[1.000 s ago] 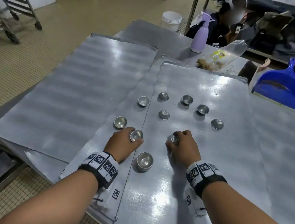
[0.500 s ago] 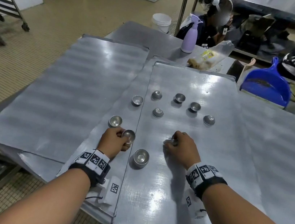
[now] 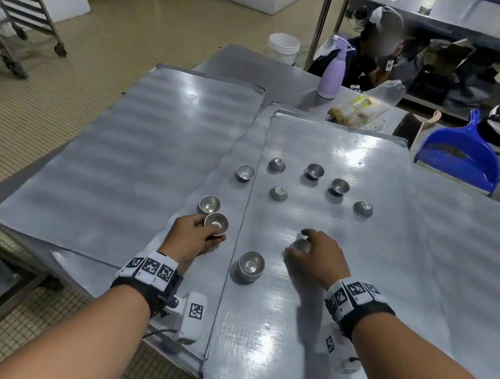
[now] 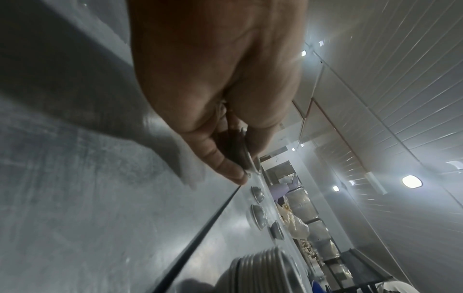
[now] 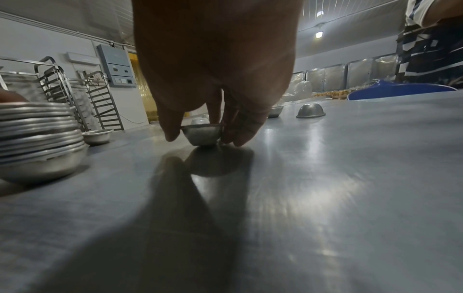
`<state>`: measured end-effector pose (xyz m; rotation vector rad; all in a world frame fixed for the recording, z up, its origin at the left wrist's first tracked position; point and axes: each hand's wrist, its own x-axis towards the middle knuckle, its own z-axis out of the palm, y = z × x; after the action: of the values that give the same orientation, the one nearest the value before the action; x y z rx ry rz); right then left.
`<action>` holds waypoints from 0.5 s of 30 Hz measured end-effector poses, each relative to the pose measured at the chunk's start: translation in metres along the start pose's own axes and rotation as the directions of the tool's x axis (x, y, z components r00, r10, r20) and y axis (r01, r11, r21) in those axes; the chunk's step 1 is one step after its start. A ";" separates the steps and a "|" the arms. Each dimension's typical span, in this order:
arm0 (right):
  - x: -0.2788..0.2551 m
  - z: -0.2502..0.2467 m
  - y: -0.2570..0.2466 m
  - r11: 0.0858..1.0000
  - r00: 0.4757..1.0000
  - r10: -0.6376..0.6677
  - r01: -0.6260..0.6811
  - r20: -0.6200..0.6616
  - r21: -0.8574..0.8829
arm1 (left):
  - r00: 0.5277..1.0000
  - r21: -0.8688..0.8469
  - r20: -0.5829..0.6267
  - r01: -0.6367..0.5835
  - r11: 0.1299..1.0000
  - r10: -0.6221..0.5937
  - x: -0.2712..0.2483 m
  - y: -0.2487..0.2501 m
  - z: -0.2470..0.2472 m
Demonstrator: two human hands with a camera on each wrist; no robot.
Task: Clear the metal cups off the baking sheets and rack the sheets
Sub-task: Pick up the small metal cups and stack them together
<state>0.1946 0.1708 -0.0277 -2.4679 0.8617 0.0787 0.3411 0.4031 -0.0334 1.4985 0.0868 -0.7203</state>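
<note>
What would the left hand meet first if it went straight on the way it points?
Probably the upright cup just beyond the cup the left hand holds; depth between them is unclear.

I find no legible text on anything. My wristbands [image 3: 150,269] carry only square black-and-white marker patterns. The yellow label on the plastic bag [image 3: 370,106], at one o'clock, is too blurred to read.

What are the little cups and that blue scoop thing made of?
The little cups look like thin metal, probably aluminium or steel: grey, with dull shiny glints. The blue dustpan looks like plastic: solid bright colour, smooth and moulded in one piece.
</note>
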 end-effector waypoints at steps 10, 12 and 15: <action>-0.007 -0.016 0.009 1.000 1.000 0.022 -0.022 0.008 -0.001 | 0.999 -0.204 -0.043 -0.025 0.979 0.016 -0.023 0.031 0.010; -0.009 -0.023 0.007 0.999 0.999 -0.016 0.017 -0.029 0.051 | 0.998 -0.254 -0.056 -0.036 0.966 0.022 -0.031 0.038 0.020; -0.018 -0.037 -0.001 0.971 0.986 -0.093 0.121 -0.138 0.206 | 0.998 -0.292 -0.068 -0.032 0.956 0.012 -0.043 0.044 0.040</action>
<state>0.1766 0.1631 0.0088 -2.3297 0.7448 -0.2019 0.3137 0.3787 0.0297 1.2361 0.2173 -0.6108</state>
